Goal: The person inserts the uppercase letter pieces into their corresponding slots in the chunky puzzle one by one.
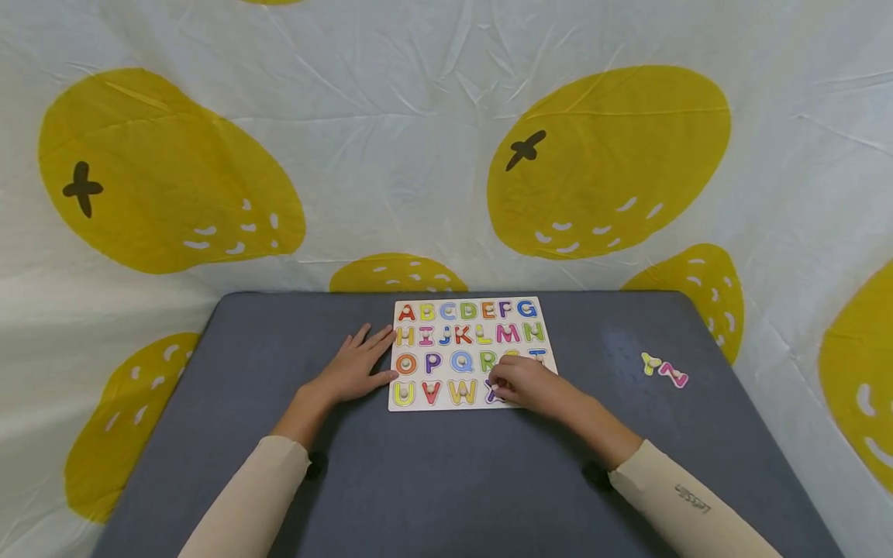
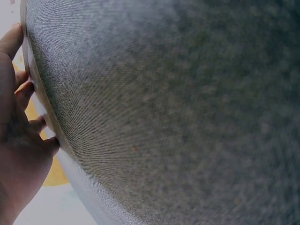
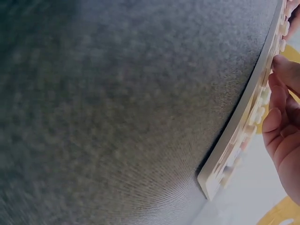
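Note:
A wooden alphabet puzzle board (image 1: 453,346) lies on the table, filled with colourful knobbed letters. My right hand (image 1: 530,384) pinches the purple letter X (image 1: 491,394) at the bottom row, its fingers covering much of the piece and the slots around it. The right wrist view shows those curled fingers low over the edge of the board. My left hand (image 1: 352,368) lies spread on the table, fingertips and thumb at the board's left edge. Off to the right, a yellow-green letter Y (image 1: 650,363) and a pink letter Z (image 1: 673,375) lie side by side.
The dark grey table (image 1: 432,480) reaches back to a white curtain (image 1: 391,178) printed with big yellow fruit shapes. Dark wrist-camera pieces (image 1: 597,474) sit under the cuffs of both beige sleeves (image 1: 244,496).

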`<action>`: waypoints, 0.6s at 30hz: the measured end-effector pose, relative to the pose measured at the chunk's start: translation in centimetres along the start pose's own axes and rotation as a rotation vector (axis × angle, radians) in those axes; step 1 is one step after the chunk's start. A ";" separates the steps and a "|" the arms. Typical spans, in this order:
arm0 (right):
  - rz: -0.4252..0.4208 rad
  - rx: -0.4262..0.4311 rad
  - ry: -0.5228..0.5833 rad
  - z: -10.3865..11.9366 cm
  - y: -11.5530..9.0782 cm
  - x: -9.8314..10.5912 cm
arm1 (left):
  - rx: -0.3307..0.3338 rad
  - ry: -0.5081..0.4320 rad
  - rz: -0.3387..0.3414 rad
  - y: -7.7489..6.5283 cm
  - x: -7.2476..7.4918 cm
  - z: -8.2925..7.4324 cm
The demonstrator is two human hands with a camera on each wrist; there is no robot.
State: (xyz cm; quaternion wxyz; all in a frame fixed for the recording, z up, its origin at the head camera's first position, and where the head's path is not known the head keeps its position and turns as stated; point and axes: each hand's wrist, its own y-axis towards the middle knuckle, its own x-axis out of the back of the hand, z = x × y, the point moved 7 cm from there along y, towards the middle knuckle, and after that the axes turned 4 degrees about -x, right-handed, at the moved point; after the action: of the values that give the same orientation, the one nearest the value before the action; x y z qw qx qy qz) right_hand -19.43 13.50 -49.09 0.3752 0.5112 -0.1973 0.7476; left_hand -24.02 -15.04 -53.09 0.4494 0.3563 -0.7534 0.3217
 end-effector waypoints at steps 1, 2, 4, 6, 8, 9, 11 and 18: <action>0.003 -0.003 0.001 0.0 0.0 0.0 | 0.001 -0.001 -0.001 0.0 0.0 0.0; 0.008 -0.006 0.000 0.0 0.1 -0.1 | 0.001 -0.004 -0.001 0.0 0.1 -0.1; 0.015 -0.011 -0.003 0.1 0.1 -0.2 | 0.001 -0.006 -0.003 0.0 0.1 -0.1; 0.018 -0.008 -0.007 0.1 0.1 -0.3 | 0.002 -0.003 -0.005 0.0 0.2 -0.1; 0.018 -0.005 -0.012 0.1 0.2 -0.4 | 0.002 0.000 -0.006 0.0 0.2 -0.1; 0.016 -0.004 -0.013 0.1 0.2 -0.5 | 0.002 0.002 -0.006 0.0 0.2 -0.1; 0.011 0.001 -0.010 0.1 0.1 -0.4 | 0.003 0.004 -0.006 0.0 0.2 -0.1; -0.005 -0.045 -0.006 -0.9 -0.9 0.4 | 0.003 0.004 0.002 0.1 0.1 -0.1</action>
State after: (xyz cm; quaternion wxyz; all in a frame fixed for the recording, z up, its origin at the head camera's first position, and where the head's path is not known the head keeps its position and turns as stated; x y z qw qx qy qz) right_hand -19.37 14.84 -49.17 0.3879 0.5054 -0.2139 0.7405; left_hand -24.09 -14.99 -52.97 0.4501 0.3555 -0.7523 0.3242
